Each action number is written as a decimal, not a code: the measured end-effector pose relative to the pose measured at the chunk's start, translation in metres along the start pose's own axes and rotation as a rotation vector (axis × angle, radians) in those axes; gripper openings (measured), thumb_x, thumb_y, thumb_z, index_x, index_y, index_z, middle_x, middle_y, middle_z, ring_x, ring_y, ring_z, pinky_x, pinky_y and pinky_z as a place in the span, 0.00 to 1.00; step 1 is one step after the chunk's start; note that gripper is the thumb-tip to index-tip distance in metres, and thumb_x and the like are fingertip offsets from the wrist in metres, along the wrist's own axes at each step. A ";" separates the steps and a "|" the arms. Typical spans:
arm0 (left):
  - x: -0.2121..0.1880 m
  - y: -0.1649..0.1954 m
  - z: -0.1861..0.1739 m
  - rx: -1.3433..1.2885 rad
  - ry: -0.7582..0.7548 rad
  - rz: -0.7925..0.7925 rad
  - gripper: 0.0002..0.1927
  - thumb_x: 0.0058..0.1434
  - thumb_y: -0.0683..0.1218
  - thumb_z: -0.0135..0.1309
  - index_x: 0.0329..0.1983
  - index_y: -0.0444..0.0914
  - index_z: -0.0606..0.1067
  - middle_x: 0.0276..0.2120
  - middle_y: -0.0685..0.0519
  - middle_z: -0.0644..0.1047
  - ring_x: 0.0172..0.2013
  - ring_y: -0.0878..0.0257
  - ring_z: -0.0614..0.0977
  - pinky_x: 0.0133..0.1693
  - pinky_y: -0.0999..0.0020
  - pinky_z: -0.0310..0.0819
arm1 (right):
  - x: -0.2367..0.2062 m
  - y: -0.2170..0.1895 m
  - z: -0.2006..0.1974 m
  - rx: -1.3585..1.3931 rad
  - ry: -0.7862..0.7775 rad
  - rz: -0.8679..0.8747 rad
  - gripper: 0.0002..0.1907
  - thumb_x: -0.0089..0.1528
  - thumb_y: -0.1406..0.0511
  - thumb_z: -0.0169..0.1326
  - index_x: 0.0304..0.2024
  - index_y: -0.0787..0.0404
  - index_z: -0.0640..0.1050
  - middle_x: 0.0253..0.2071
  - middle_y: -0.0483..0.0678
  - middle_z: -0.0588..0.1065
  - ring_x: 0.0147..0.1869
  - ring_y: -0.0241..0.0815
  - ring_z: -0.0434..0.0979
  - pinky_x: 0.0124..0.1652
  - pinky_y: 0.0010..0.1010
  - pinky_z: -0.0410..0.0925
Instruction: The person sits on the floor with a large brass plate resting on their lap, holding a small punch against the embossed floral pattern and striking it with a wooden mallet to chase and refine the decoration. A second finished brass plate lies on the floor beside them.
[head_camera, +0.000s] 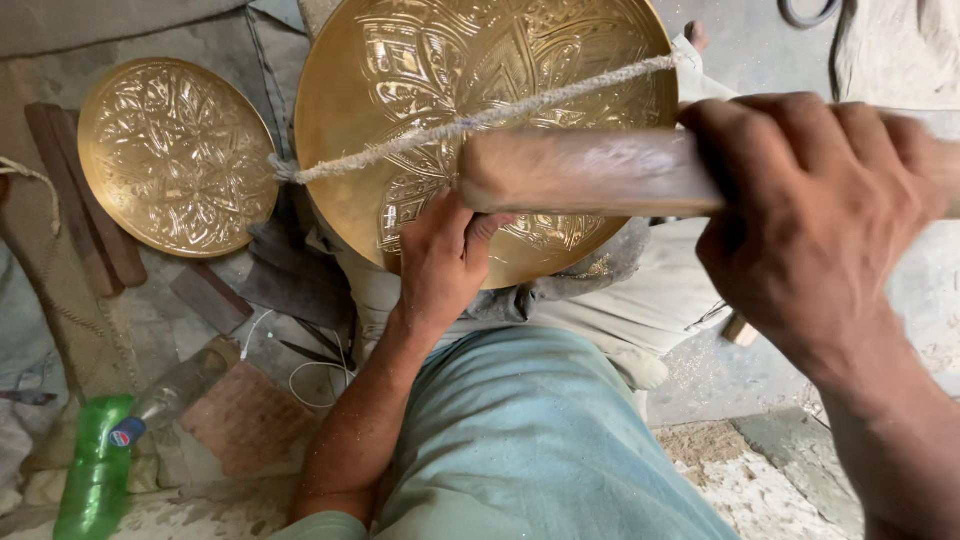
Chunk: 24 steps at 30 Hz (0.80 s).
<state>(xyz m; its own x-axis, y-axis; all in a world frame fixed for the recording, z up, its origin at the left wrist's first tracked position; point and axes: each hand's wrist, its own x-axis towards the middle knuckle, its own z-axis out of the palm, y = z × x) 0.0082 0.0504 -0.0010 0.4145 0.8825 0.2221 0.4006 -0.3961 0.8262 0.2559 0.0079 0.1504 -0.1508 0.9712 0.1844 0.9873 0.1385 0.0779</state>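
A large round brass plate (420, 60) with embossed floral work lies in front of me on a cloth-covered rest, a twisted cord (400, 142) stretched across its face. My left hand (440, 262) presses on the plate's lower part, fingers curled; whether it pinches a small tool is hidden. Raised close to the camera, my right hand (810, 215) is closed around a thick wooden handle or mallet (580, 172), which is blurred and crosses over the plate.
A second, smaller embossed brass plate (172, 155) lies at the left on the ground beside wooden sticks (75, 200). A green plastic bottle (95, 475), a clear bottle (185, 385) and a brick (245, 418) lie at lower left. My trouser leg (540, 450) fills the bottom centre.
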 end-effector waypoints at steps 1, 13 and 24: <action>0.001 0.001 0.001 0.019 -0.005 -0.009 0.08 0.70 0.46 0.59 0.46 0.39 0.73 0.36 0.48 0.76 0.36 0.50 0.81 0.37 0.55 0.73 | 0.000 0.001 -0.001 -0.033 0.000 -0.012 0.19 0.60 0.72 0.59 0.54 0.56 0.80 0.44 0.48 0.79 0.43 0.46 0.76 0.50 0.40 0.66; -0.002 0.004 0.004 0.005 0.018 -0.046 0.11 0.70 0.47 0.59 0.51 0.39 0.74 0.31 0.50 0.74 0.31 0.55 0.80 0.34 0.59 0.73 | -0.017 0.008 0.011 -0.253 -0.186 -0.007 0.09 0.67 0.60 0.58 0.49 0.52 0.80 0.37 0.44 0.77 0.35 0.40 0.73 0.43 0.34 0.62; -0.005 0.002 0.004 0.012 0.029 0.000 0.08 0.73 0.48 0.57 0.48 0.40 0.73 0.36 0.49 0.75 0.36 0.52 0.80 0.38 0.56 0.73 | -0.010 -0.002 0.006 0.322 -0.025 0.189 0.13 0.69 0.65 0.54 0.56 0.56 0.73 0.46 0.44 0.76 0.49 0.39 0.77 0.53 0.32 0.68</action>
<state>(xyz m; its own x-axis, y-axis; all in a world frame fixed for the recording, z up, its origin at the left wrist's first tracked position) 0.0097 0.0440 -0.0028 0.3903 0.8896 0.2372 0.4106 -0.3988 0.8199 0.2559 -0.0005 0.1428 0.0327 0.9893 0.1420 0.9635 0.0066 -0.2677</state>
